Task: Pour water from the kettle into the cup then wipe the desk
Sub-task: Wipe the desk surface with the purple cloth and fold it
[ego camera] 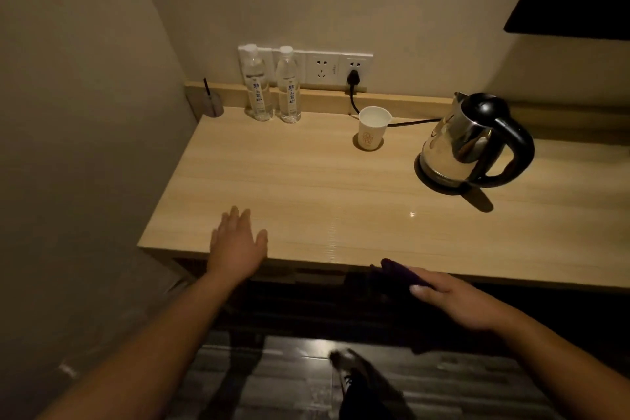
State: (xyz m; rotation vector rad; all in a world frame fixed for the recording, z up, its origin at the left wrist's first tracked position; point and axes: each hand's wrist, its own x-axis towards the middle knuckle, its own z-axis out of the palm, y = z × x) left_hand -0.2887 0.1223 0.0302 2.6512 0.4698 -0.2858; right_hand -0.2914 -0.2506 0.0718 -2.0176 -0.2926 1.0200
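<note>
Our right hand (453, 300) grips a dark purple cloth (400, 274) at the desk's (306, 187) front edge; our left hand (237, 245) lies flat, fingers spread. Far back, the paper cup (372, 128) stands left of the steel kettle (474, 140), two water bottles (272, 85) by the wall.

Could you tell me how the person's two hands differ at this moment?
The left hand is open and empty, fingers spread, lying over the near edge of the desk; the right hand is off the desk, just below its front edge, and holds a dark purple cloth. The left hand reaches farther forward than the right. Both are bare and palm down, away from the kettle and the paper cup.
</note>
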